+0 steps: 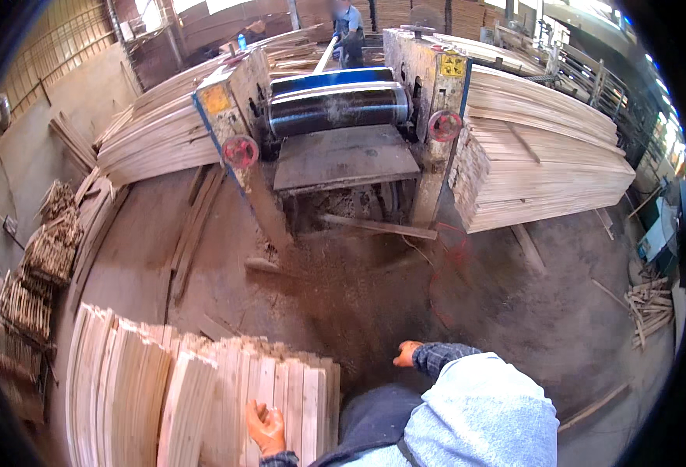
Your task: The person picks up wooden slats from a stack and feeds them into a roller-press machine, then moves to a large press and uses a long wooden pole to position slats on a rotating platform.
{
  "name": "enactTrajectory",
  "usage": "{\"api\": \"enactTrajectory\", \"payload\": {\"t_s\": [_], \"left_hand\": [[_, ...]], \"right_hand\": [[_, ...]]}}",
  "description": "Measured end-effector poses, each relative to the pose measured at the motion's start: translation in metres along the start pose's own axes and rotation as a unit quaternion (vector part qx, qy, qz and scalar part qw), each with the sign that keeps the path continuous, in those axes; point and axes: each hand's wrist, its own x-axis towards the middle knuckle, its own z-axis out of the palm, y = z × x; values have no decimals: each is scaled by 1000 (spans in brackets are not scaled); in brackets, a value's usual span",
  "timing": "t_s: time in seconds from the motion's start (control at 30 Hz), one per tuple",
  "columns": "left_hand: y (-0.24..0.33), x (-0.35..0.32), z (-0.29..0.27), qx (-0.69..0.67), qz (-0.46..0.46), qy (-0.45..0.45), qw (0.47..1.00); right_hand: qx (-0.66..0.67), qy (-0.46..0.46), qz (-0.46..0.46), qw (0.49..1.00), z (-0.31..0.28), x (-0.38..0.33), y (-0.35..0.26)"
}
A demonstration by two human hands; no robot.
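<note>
My left hand [266, 428], in an orange glove, is over the near stack of pale wooden boards [226, 381] at the lower left. Its fingers are apart and nothing is in them; whether it touches the boards I cannot tell. My right hand [408, 354], also orange-gloved, hangs above the dusty floor to the right of that stack. It is loosely bent, its fingers slightly apart and holding nothing visible. Ahead stands a roller machine [339, 109] with a flat metal feed table [347, 158] and red handwheels [240, 152] on its side posts.
Long board stacks flank the machine at left [160, 136] and right [545, 167]. Behind it a person [350, 35] holds a long board. A loose plank [378, 226] lies before the machine, near a red cord [434, 288]. Scrap wood [650, 311] lies far right.
</note>
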Motion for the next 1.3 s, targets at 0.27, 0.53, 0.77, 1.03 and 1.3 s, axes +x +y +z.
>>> {"api": "enactTrajectory", "payload": {"t_s": [0.27, 0.53, 0.77, 1.03, 1.3], "left_hand": [[2, -39, -55, 58, 14, -41, 997], [19, -69, 9, 158, 159, -103, 969], [142, -97, 248, 33, 170, -260, 950], [291, -173, 513, 58, 272, -472, 836], [330, -190, 727, 140, 254, -527, 799]], "right_hand": [[126, 42, -13, 991, 3, -83, 0], [289, 213, -35, 933, -63, -113, 111], [258, 466, -47, 845, -169, -171, 333], [418, 586, 96, 687, -179, -282, 533], [401, 661, 123, 623, -241, -258, 705]]}}
